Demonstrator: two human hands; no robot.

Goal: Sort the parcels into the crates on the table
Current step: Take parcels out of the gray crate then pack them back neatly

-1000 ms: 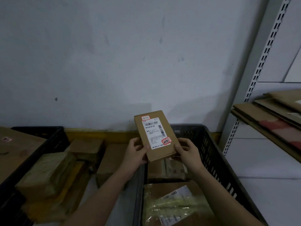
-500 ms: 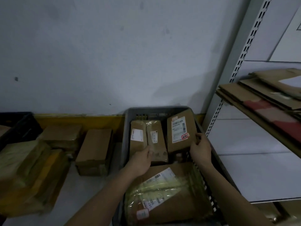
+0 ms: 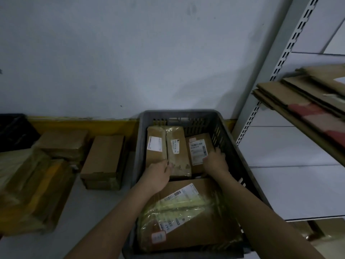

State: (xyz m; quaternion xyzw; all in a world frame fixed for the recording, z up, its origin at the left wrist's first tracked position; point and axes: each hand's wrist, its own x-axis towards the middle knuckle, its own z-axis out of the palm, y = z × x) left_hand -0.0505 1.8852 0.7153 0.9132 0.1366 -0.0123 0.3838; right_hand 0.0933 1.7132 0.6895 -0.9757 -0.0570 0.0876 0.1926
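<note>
Our grey crate (image 3: 231, 146) holds the big taped parcel (image 3: 188, 217) below our wrists. Our right hand (image 3: 214, 161) lies flat, fingers straight, on the small labelled parcel (image 3: 197, 146). Left hand (image 3: 158, 172) fingers press the upright parcels (image 3: 168, 146).

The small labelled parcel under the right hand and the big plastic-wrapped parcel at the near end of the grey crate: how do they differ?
The small parcel is bare cardboard; the big parcel is wrapped in clear, yellowish plastic. The small parcel is narrow and fills the far right corner of the grey crate; the big parcel spans the near end. The right hand rests on the small parcel; neither hand touches the big parcel. Both are brown with white labels.
</note>
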